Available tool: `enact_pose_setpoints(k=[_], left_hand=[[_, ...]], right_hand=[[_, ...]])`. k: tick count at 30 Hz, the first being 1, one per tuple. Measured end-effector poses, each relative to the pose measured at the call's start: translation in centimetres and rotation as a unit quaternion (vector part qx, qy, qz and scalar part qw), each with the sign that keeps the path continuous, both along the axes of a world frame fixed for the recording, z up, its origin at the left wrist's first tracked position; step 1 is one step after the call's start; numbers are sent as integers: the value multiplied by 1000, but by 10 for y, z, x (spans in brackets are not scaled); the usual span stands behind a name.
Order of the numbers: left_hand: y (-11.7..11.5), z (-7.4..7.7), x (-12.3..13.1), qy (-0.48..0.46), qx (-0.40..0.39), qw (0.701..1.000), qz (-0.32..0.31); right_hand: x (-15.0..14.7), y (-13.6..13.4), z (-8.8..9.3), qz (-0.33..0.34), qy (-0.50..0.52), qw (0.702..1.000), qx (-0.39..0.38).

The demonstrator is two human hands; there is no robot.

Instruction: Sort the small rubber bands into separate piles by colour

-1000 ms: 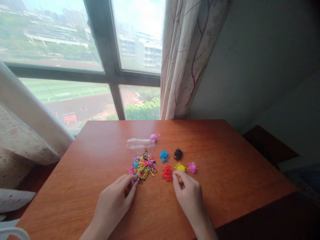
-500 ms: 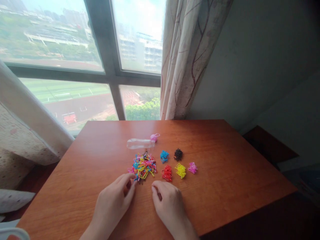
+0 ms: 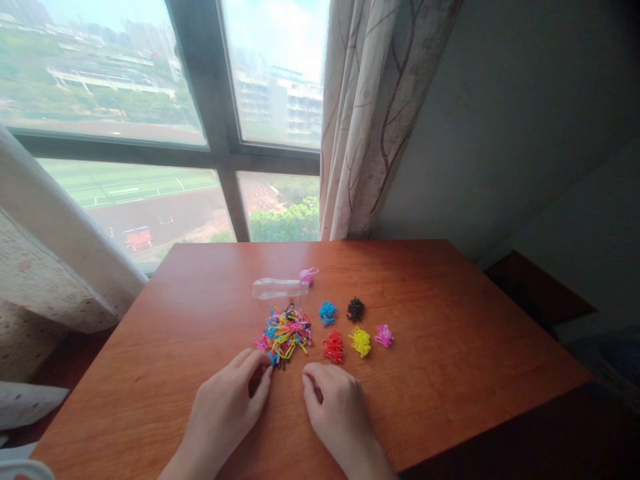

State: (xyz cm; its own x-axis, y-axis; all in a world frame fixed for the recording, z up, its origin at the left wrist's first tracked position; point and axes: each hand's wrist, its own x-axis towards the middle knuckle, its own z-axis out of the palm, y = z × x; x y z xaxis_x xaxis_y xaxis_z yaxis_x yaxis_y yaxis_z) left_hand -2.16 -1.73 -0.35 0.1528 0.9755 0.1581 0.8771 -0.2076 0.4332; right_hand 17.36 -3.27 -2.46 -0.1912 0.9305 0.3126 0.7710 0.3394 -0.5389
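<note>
A mixed pile of small coloured rubber bands (image 3: 287, 331) lies on the table in front of me. My left hand (image 3: 227, 393) is at the pile's lower left edge, thumb and forefinger curled round a blue rubber band (image 3: 273, 359). To the right, my right hand (image 3: 337, 400) rests on the table with thumb and forefinger pressed together; whatever is between them is hidden. Beyond it are single-colour heaps: red bands (image 3: 333, 347), yellow bands (image 3: 360, 342), pink bands (image 3: 385, 336), blue bands (image 3: 328, 313) and black bands (image 3: 355, 309).
Behind the pile, a clear bottle (image 3: 279, 289) lies on its side, with a pink looped cap (image 3: 307, 277) at its mouth. The wooden table (image 3: 475, 320) reaches to a window (image 3: 280, 207) with a patterned curtain (image 3: 370, 120) beside it. A white rim (image 3: 25, 470) shows at lower left.
My left fingertips have shifted slightly down, showing more of the blue band at the pile's edge. The right hand and the sorted heaps look the same.
</note>
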Motion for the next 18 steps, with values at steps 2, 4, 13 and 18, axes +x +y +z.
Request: enact_pose_setpoints(k=[2, 4, 13, 18], left_hand=[[0, -1, -1, -19, 15, 1000, -8], [0, -1, -1, -35, 32, 999, -20], [-2, -7, -1, -65, 51, 994, -72], [-1, -9, 1, -56, 49, 993, -91]], right_hand=[[0, 0, 0, 1, 0, 1000, -1], [0, 0, 1, 1, 1, 1000, -3], [1, 0, 0, 3, -8, 1000, 3], [-4, 4, 6, 31, -17, 999, -12]])
